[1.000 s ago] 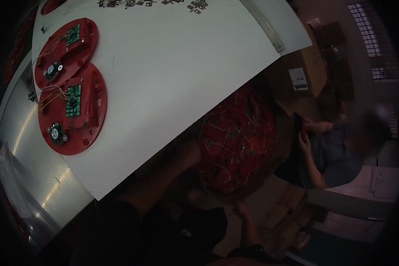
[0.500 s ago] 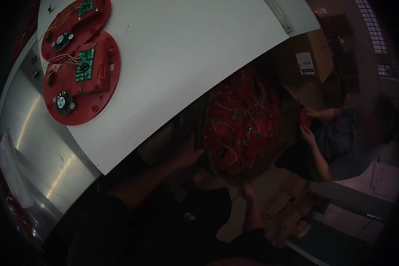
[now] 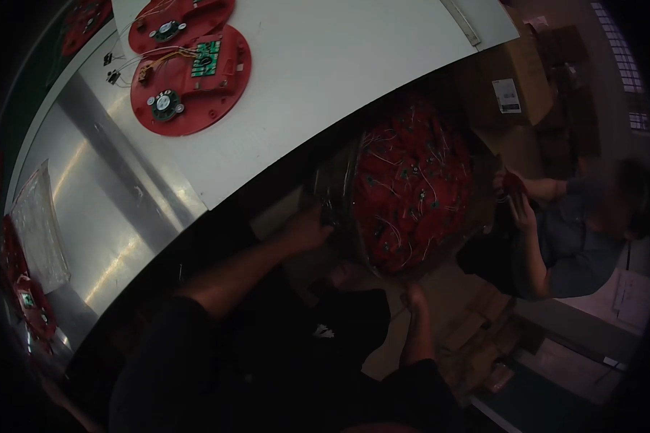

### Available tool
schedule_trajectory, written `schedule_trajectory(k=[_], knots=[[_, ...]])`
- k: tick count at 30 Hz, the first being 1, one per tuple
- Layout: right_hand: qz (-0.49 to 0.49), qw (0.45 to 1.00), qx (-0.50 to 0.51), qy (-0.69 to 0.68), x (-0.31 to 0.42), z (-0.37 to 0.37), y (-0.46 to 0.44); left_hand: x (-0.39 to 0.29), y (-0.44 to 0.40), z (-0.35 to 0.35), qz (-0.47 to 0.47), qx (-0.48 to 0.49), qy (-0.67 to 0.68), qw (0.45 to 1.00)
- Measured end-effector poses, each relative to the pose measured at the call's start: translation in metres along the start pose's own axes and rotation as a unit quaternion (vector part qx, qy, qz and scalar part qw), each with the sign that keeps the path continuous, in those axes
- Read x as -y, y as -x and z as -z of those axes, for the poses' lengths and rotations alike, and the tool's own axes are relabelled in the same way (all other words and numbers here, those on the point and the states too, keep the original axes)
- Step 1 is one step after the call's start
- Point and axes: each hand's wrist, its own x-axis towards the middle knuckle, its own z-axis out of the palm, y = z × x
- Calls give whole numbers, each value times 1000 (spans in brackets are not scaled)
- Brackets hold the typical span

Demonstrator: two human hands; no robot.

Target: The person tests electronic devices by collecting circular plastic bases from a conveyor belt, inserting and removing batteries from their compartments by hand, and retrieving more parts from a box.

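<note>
The left hand point(image 3: 310, 227) is at one side of a box point(image 3: 350, 209) heaped with red parts point(image 3: 415, 180) and loose wires, and the right hand point(image 3: 416, 299) is at its near edge, in dim light beside a white bench point(image 3: 303, 72); whether either of the hands is clenched on the box or released cannot be told. On the bench, two red housings point(image 3: 227, 94) carry speakers, wires and green circuit boards, while at right a co-worker point(image 3: 574, 245) holds a red piece point(image 3: 513, 185).
</note>
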Motion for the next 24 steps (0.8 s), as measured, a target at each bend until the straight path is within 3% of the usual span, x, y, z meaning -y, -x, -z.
schedule_trajectory(k=[5,6,7,8,9,10,11,12,13,20,22,24], knots=[[-55,998,-10,9,-6,12,-7,3,38,-19,-22,33,10,999],[37,969,221,-99,-8,17,-10,6,46,-24,-44,36,-14,998],[125,868,436,-204,-10,21,-12,10,52,-27,-41,36,-8,999],[121,869,436,-201,-10,23,-19,13,56,-27,-48,50,-12,998],[28,968,227,-102,2,9,-3,14,66,-27,-57,68,-16,996],[-68,998,2,3,-4,8,1,14,75,-26,-55,73,-14,996],[-69,998,1,3,-8,11,2,13,80,-23,-48,84,-25,995],[16,968,227,-106,-22,26,-20,11,82,-19,-42,93,-38,994],[100,869,438,-209,-39,36,-30,9,87,-21,-43,94,-41,994],[160,840,469,-222,-42,1,-43,14,117,-3,-77,-6,-90,993],[169,843,462,-219,-35,-16,-38,5,132,19,-47,45,-60,996],[170,849,448,-221,-34,-22,-31,-10,152,47,-56,19,-60,996]])
